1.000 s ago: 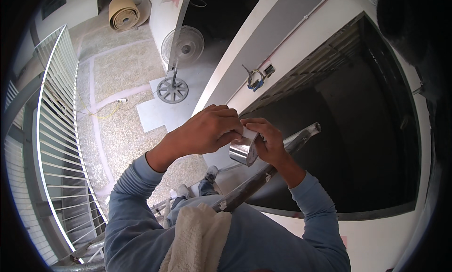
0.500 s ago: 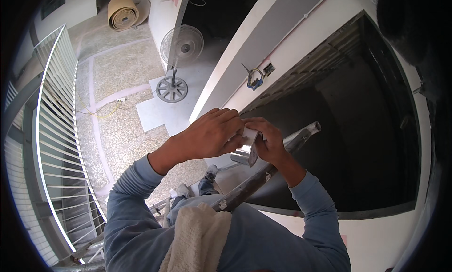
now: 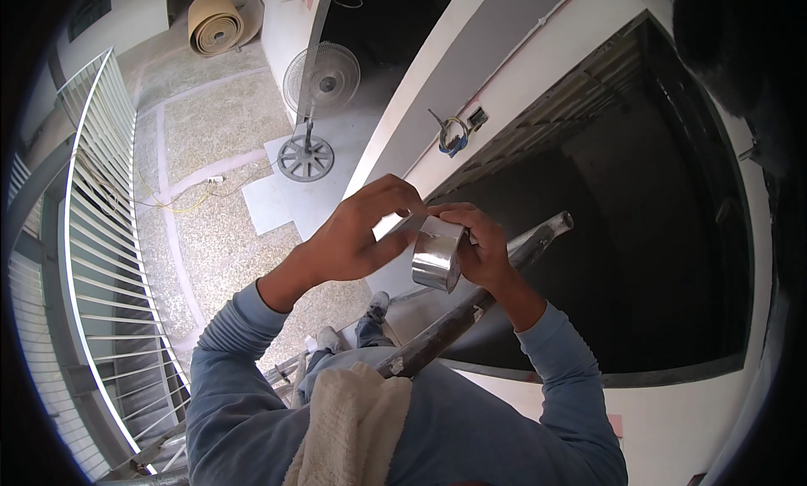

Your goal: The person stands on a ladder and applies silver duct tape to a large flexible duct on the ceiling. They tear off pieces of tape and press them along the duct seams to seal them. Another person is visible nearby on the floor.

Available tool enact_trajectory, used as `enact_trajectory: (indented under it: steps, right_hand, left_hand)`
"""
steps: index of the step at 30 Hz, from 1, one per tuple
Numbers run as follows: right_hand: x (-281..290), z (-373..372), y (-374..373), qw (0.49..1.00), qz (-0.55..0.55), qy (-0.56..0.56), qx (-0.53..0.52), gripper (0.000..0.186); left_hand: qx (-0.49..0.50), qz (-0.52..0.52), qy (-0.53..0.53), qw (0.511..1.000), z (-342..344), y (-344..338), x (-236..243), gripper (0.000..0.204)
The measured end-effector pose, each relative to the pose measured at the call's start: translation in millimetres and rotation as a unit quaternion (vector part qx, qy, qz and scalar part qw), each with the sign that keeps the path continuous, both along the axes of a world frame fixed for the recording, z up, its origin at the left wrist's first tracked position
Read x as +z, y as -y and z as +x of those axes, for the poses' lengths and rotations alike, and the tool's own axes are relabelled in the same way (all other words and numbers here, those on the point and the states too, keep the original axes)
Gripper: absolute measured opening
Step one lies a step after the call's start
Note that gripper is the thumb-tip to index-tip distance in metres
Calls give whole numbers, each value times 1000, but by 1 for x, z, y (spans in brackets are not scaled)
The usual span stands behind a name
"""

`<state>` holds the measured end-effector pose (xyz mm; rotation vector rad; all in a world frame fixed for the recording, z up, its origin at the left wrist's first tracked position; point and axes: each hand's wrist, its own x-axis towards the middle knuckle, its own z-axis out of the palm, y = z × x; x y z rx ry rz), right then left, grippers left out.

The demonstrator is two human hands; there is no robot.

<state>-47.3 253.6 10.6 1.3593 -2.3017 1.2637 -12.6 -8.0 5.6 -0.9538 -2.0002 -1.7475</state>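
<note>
The right hand (image 3: 485, 249) grips the silver roll (image 3: 436, 256) near the pole (image 3: 439, 338), fingers along its upper rim; the left hand (image 3: 357, 231) curves beside it, thumb and fingers spread, contact unclear; steadying the roll firmly while the left fingertips work lightly at its edge would probably serve well; no brand or writing is legible.

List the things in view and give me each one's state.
Left hand: thumb and fingers parted, beside the tape; contact unclear
Right hand: gripping the tape
Tape roll: held; whether its end is loose, unclear
Fan: standing upright; spinning or not, unclear
Brown mat: rolled up
Cable: coiled at the wall
Towel: hanging, folds bunched
Pipe: slanting, scuffed
</note>
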Motion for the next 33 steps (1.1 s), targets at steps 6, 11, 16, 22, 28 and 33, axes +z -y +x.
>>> enact_trajectory:
  steps: [6,11,16,22,28,33]
  right_hand:
    - [5,0,5,999,-20,13,36,50]
    - [10,-1,8,998,26,6,61,48]
    - [10,-1,7,999,35,30,7,45]
    - [8,-1,-1,974,-99,191,-71,36]
    - [12,8,-5,979,-52,199,-7,44]
    - [23,11,-10,922,-124,365,-24,36]
  left_hand:
    - [-151,199,473,845,-8,-12,-16,34]
    - [-283,238,516,772,-7,-24,-23,50]
    - [-284,322,505,749,-7,-33,-25,46]
    - [-219,385,520,730,-7,-37,-24,41]
    - [-235,476,466,708,-8,-42,-14,30]
    - [-187,400,522,730,-2,-41,-14,32]
